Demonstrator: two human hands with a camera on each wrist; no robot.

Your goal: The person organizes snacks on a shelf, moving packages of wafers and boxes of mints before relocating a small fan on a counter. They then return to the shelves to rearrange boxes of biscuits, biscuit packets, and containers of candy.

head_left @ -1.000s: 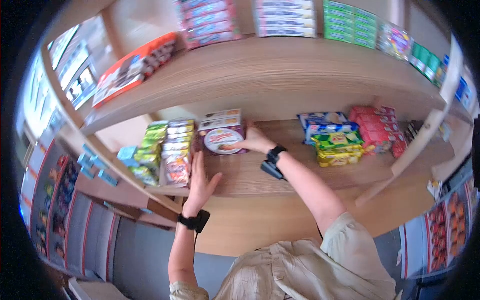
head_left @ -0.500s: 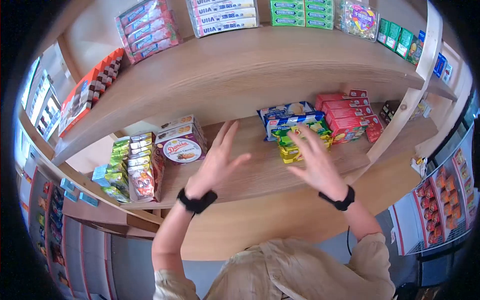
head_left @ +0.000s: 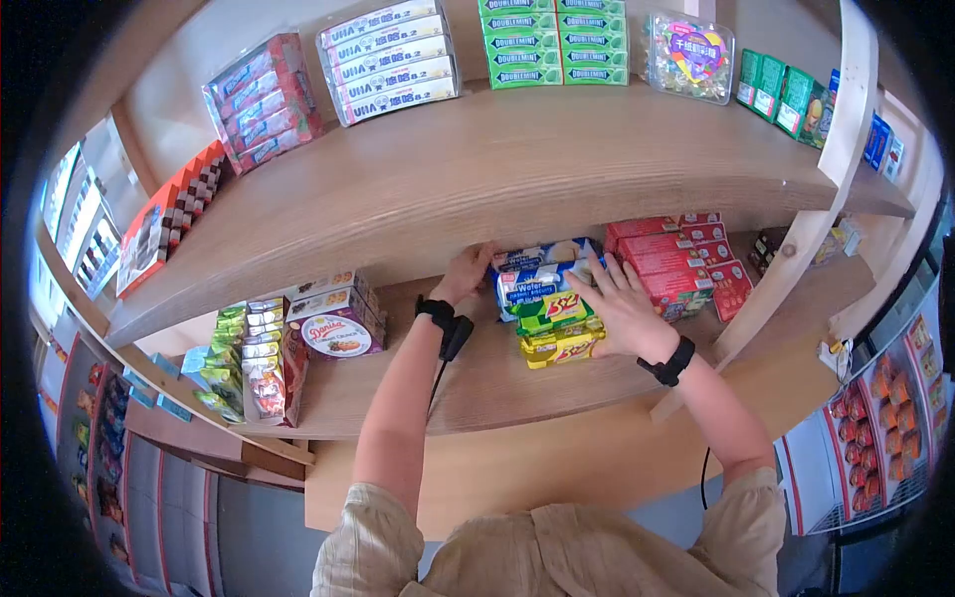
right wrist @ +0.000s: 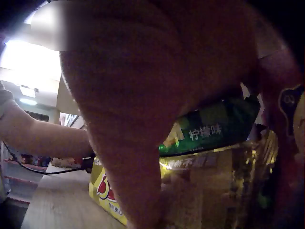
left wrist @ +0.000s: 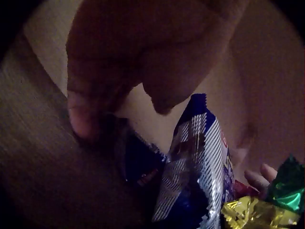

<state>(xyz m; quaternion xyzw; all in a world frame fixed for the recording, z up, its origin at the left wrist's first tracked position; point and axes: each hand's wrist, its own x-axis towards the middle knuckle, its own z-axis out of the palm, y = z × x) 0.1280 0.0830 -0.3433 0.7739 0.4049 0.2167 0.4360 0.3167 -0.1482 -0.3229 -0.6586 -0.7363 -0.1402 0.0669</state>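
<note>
Left hand: yours sits loose and released at the left ends of the blue wafer packets [head_left: 537,288].
Right hand: your fingers [head_left: 608,279] spread straight over the packets' right ends; grasping nothing.
Packets: on the lower shelf [head_left: 468,393], yellow packet [head_left: 559,349] foremost, green packet [head_left: 549,314] just behind, blue rearmost.
Neighbours: red boxes [head_left: 668,264] just right; purple biscuit box [head_left: 338,336] well left.

Lower shelf [head_left: 482,398]: front edge free before biscuit packs [head_left: 552,314]; red boxes [head_left: 662,264] close right side; left arm [head_left: 396,408] spans gap to Danisa box [head_left: 336,333]; upper shelf [head_left: 477,149] overhangs rear.
</note>
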